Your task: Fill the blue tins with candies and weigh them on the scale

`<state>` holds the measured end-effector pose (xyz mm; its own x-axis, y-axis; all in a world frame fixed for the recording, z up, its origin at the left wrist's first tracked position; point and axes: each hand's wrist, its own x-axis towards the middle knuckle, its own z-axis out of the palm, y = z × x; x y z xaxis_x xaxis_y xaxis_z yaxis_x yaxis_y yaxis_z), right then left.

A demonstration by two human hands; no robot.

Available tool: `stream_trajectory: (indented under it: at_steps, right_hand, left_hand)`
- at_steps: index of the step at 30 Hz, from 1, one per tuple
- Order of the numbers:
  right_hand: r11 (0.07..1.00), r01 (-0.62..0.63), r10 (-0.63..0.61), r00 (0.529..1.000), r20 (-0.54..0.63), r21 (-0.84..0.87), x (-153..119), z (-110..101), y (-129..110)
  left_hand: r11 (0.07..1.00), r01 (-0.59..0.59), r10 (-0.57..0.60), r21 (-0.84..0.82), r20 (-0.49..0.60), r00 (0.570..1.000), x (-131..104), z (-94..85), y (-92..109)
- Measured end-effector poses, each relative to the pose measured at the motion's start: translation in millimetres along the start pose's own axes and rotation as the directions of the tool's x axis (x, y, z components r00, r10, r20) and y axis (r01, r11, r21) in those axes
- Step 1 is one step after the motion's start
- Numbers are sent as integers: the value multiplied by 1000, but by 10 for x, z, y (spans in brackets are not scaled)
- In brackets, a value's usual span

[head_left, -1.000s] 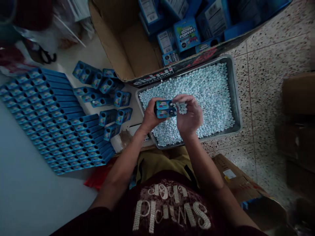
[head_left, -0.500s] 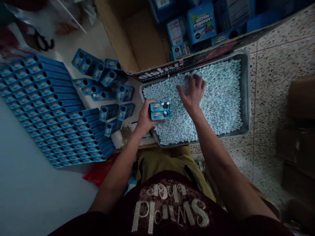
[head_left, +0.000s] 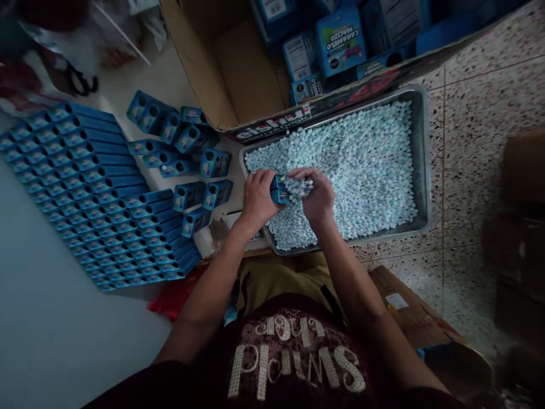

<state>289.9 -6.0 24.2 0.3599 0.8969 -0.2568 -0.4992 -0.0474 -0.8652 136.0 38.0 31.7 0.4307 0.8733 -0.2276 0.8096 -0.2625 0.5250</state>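
My left hand (head_left: 259, 199) is closed around small blue candy boxes (head_left: 279, 191), tilted over the left part of a metal tray (head_left: 421, 170). Against the boxes' top end, my right hand (head_left: 318, 196) cups a handful of pale blue candies (head_left: 300, 187), which hide most of that end. The tray beneath both hands holds a thick layer of loose candies (head_left: 361, 165) of the same kind. To the left of my left hand, several loose blue boxes (head_left: 216, 194) with round holes stand on the table.
Many blue boxes (head_left: 106, 193) are stacked in rows at the left. A cardboard carton (head_left: 251, 68) with more blue boxes borders the tray's far side. Black-handled scissors (head_left: 80, 79) lie at the upper left. A flattened carton (head_left: 404, 307) is at the lower right, above speckled floor.
My right hand has scooped up candies from the tray and come left to the boxes. My left hand has turned the boxes so their top end faces the right hand.
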Motion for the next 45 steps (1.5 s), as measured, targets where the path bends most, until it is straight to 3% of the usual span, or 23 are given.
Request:
stream_trajectory:
  at_steps: [3,5,8,10,13,15,18,21,24,26,29,31,33,35,37,38,39,41,45]
  right_hand:
    - [992,92,-85,993,81,-82,-149,34,-244]
    - [982,125,-116,990,76,-138,-186,-65,-384]
    - [962,125,-150,985,-84,-243,-182,-404,-494]
    - [907,62,-137,979,-153,-417,-195,-688,-479]
    - [725,-31,-91,986,-140,-688,-317,-1007,-344]
    - [594,14,-125,989,-75,-804,-455,-1073,-212]
    - [385,153,-172,981,93,-910,-630,-976,8]
    - [171,265,-76,964,255,-949,-647,-809,248]
    - [-9,311,18,950,311,-950,-483,-752,473]
    - [-56,311,17,950,311,-949,-313,-803,579]
    - [-16,289,-40,956,290,-957,-68,-945,655]
    - [96,257,-84,965,249,-962,43,-1023,659]
    - [311,182,-131,980,148,-933,98,-1049,627]
    - [609,38,-134,989,-55,-792,99,-1015,548]
    - [872,-133,10,967,-255,-472,55,-935,422]
    - [942,-204,122,948,-293,-267,21,-886,345]
    - [965,-255,227,933,-280,-68,-18,-837,263]
    - [924,-302,345,923,-170,232,-95,-741,101]
    - [844,-271,326,944,-42,462,-180,-592,-181]
  left_hand:
    - [982,-97,95,-164,-19,995,-11,1,-21]
    - [930,-171,172,-325,-25,985,4,32,-40]
    - [809,-226,238,-543,-49,970,74,113,-49]
    - [749,-255,274,-612,-64,960,133,161,-43]
    - [695,-300,295,-653,-123,948,198,188,-58]
    - [687,-309,275,-658,-159,948,209,184,-100]
    - [713,-301,242,-633,-180,953,182,180,-197]
    - [716,-300,243,-630,-178,953,167,212,-328]
    - [697,-293,215,-655,-199,956,257,280,-527]
    - [690,-284,174,-666,-228,958,370,338,-681]
    - [733,-229,121,-640,-209,970,489,429,-835]
    - [794,-133,31,-593,-179,983,459,480,-838]
    - [833,-28,-92,-552,-190,977,331,511,-767]
    - [843,50,-205,-535,-235,950,141,514,-658]
    - [841,95,-287,-532,-291,913,-69,492,-542]
    - [839,102,-311,-535,-316,896,-169,477,-488]
    - [833,98,-323,-544,-335,885,-260,463,-437]
    - [809,65,-310,-584,-331,891,-406,455,-338]
    - [739,63,-231,-671,-165,959,-513,522,-128]
